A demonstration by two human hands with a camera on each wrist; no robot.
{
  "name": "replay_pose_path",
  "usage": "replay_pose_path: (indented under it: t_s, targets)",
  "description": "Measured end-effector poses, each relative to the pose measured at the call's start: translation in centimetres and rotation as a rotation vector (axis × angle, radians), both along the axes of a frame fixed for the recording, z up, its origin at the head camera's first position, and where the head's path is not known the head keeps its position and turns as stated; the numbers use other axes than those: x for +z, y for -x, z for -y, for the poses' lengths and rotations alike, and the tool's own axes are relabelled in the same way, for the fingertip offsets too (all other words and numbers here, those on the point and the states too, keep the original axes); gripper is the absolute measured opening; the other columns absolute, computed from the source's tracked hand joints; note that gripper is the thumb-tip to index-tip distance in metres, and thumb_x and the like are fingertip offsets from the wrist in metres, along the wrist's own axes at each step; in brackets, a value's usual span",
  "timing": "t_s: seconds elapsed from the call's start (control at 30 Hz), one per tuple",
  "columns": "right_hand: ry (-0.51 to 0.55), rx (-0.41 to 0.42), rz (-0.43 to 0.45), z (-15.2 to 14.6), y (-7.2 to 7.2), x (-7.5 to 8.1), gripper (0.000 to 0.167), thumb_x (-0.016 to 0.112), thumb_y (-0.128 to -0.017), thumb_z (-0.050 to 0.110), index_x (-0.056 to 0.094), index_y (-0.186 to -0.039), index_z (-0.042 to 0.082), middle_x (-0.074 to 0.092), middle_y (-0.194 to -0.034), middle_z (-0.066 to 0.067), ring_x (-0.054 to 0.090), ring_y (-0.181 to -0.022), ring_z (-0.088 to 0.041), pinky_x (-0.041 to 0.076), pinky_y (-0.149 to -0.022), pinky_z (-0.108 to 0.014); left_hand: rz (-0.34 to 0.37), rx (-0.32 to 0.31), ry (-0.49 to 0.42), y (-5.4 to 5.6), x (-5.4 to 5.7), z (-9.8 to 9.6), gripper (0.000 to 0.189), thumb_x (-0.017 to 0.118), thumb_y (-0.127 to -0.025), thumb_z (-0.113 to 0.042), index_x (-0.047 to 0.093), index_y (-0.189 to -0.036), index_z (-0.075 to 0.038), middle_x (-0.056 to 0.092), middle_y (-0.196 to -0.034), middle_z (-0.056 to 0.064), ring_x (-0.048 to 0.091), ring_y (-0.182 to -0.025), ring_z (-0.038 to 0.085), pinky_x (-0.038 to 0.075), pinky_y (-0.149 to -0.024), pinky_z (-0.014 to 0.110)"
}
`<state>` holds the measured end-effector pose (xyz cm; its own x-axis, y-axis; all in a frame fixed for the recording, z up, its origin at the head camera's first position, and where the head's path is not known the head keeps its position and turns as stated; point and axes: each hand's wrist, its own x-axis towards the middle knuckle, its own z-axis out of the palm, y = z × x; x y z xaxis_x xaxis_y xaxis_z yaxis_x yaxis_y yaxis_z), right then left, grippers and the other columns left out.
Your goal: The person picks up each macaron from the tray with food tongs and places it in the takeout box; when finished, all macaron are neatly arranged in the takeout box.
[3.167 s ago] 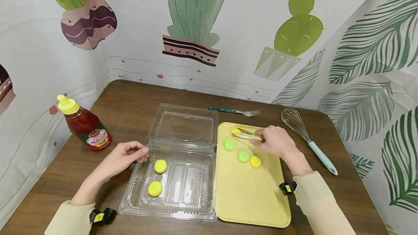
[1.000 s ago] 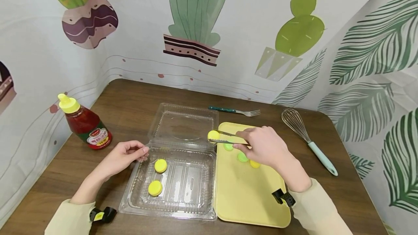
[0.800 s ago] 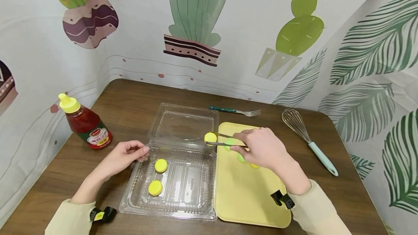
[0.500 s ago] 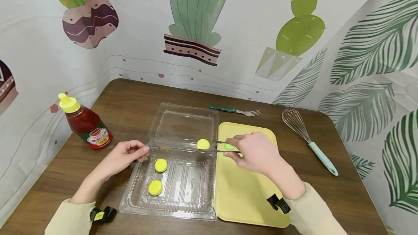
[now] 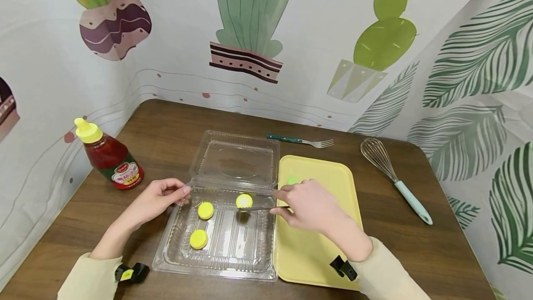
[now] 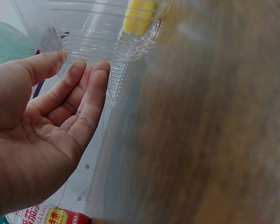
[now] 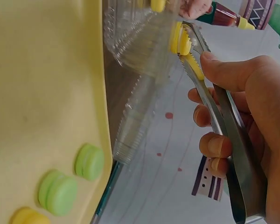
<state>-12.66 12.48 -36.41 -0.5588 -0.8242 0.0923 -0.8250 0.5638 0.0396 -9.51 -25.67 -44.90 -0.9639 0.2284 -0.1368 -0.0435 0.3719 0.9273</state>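
My right hand (image 5: 310, 205) grips metal tongs (image 7: 226, 121), their tips closed on a yellow macaron (image 5: 244, 201) above the right part of the clear plastic container (image 5: 222, 263). Two more yellow macarons, one near the back (image 5: 205, 210) and one near the front (image 5: 198, 239), lie in the container's left half. At its left rear rim, my left hand (image 5: 156, 203) pinches the edge between thumb and fingertips. Right of the container is a yellow tray (image 5: 316, 263). In the right wrist view it bears two green macarons (image 7: 58, 192) and a yellow-orange one (image 7: 30, 217).
The container's lid (image 5: 237, 156) lies folded back behind it. A fork (image 5: 300, 141) with a teal handle lies behind the tray. To the right is a whisk (image 5: 395, 179); a ketchup bottle (image 5: 110, 156) stands at the left on the wooden table (image 5: 166, 124).
My right hand has carried the yellow macaron in the tongs leftward off the tray, over the container, then toward me and lower. The left hand has stayed at the container's rim.
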Motion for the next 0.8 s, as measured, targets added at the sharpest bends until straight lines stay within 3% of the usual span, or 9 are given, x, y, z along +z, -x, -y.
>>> replay_pose_path:
  t_s: [0.13, 0.37, 0.63, 0.8]
  targets:
    - [0.004, 0.011, 0.042, 0.4, -0.1, -0.5, 0.03, 0.07, -0.091, 0.044, 0.073, -0.1, 0.015, 0.066, -0.078, 0.009, 0.049, -0.054, -0.003, 0.046, -0.051, -0.031, -0.002, 0.005, 0.002, 0.0, 0.1, -0.1, 0.025, 0.064, -0.1, -0.023, 0.067, -0.103, 0.002, 0.071, -0.09, 0.011, 0.067, -0.081, 0.021, 0.053, -0.068, 0.029]
    - [-0.003, 0.033, 0.07, 1.1, -0.2, -1.3, 0.028, 0.07, -0.092, 0.044, 0.071, -0.092, 0.016, 0.069, -0.081, 0.009, 0.045, -0.052, -0.002, 0.044, -0.049, -0.027, -0.003, 0.004, 0.007, 0.0, 0.1, -0.1, 0.025, 0.063, -0.1, -0.024, 0.067, -0.103, 0.001, 0.071, -0.09, 0.011, 0.066, -0.08, 0.021, 0.053, -0.067, 0.029]
    - [-0.003, 0.06, 0.043, 1.9, -0.2, -2.2, 0.037, 0.07, -0.091, 0.045, 0.048, -0.071, 0.023, 0.045, -0.062, 0.015, 0.034, -0.048, -0.002, 0.034, -0.046, -0.023, -0.005, 0.003, 0.002, 0.0, 0.0, -0.1, 0.025, 0.063, -0.1, -0.023, 0.067, -0.103, 0.002, 0.071, -0.09, 0.011, 0.067, -0.081, 0.021, 0.054, -0.069, 0.029]
    - [-0.007, 0.062, 0.024, 2.2, -0.3, -2.6, 0.038, 0.071, -0.091, 0.046, 0.048, -0.07, 0.023, 0.048, -0.062, 0.015, 0.035, -0.047, -0.001, 0.032, -0.045, -0.021, -0.011, 0.0, -0.001, 0.0, 0.1, -0.1, 0.025, 0.063, -0.1, -0.023, 0.067, -0.102, 0.002, 0.071, -0.09, 0.012, 0.066, -0.08, 0.02, 0.054, -0.07, 0.029]
